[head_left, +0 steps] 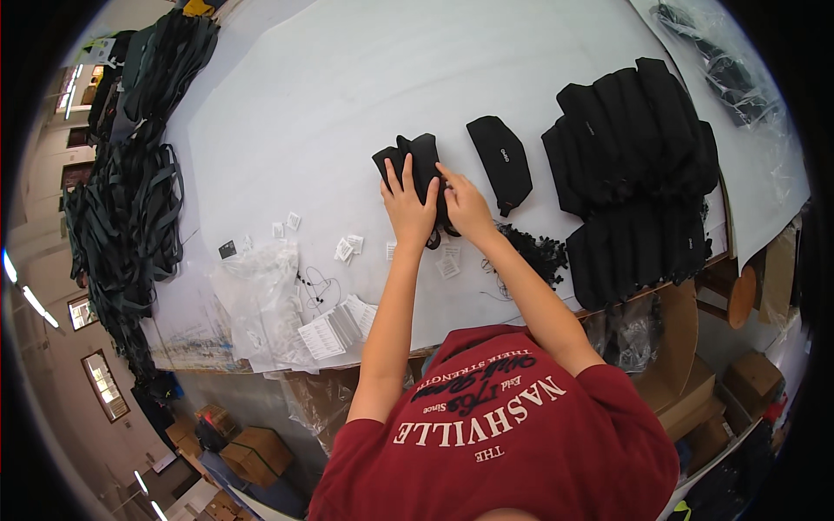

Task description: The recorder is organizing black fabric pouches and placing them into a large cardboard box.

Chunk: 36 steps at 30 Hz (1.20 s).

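Observation:
A black fabric pouch (424, 151) lies on the white tabletop in front of me, its upper edge folded and creased. My left hand (408, 210) rests on it with the fingers stretched out and apart. At the pouch's right edge, my right hand (469, 211) has its fingers bent around the fabric; part of its grip is hidden. A dark loop shows below the pouch, between my wrists. Just right of my hands lies another black pouch (499, 163), flat, with a small pale mark and a short tab at its near end.
Stacked black pouches (621, 139) fill the table's right side, beside a heap of small black parts (534, 254). Paper tags (334, 328), small white labels (349, 247) and a clear plastic bag (261, 291) lie nearer left. Dark straps (126, 208) hang along the left edge.

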Available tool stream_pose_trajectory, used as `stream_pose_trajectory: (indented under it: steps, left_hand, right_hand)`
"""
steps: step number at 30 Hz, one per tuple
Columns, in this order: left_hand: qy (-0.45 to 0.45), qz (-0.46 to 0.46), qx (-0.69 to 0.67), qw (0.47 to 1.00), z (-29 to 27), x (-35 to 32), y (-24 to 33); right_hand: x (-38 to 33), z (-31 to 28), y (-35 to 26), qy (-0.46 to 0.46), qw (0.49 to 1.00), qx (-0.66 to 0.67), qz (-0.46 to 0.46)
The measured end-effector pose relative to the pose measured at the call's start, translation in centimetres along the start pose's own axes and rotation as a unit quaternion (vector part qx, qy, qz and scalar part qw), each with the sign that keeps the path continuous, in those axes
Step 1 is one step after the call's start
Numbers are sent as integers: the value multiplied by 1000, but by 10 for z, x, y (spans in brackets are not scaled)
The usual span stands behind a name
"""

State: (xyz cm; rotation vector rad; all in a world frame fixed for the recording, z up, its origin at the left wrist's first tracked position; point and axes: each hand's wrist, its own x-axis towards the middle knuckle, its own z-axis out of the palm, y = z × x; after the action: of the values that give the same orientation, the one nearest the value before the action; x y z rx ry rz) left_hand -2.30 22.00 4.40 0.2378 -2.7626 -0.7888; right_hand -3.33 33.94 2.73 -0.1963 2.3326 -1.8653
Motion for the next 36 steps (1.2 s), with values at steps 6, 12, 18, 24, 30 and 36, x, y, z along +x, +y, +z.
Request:
stream_pose_trajectory:
  steps: [6,12,18,24,30,36]
  left_hand:
    - [-1,-5,16,1000,1,-2,-5]
    - [-14,-21,91,996,0,0,6]
    - [-58,-26,29,998,9,3,23]
    - [-37,8,110,993,22,2,16]
    - [-41,3,129,991,14,4,8]
    - [-58,-3,117,991,18,5,11]
  right_hand:
    - [1,-64,3,178,842,-507,-36]
    - [4,-65,25,140,988,-67,26]
    - [-4,-21,47,-39,997,18,69]
    - [-21,-39,25,-28,991,-115,63]
    - [-98,-118,-18,166,938,-304,-6]
    - [-186,-175,0,144,861,-477,104]
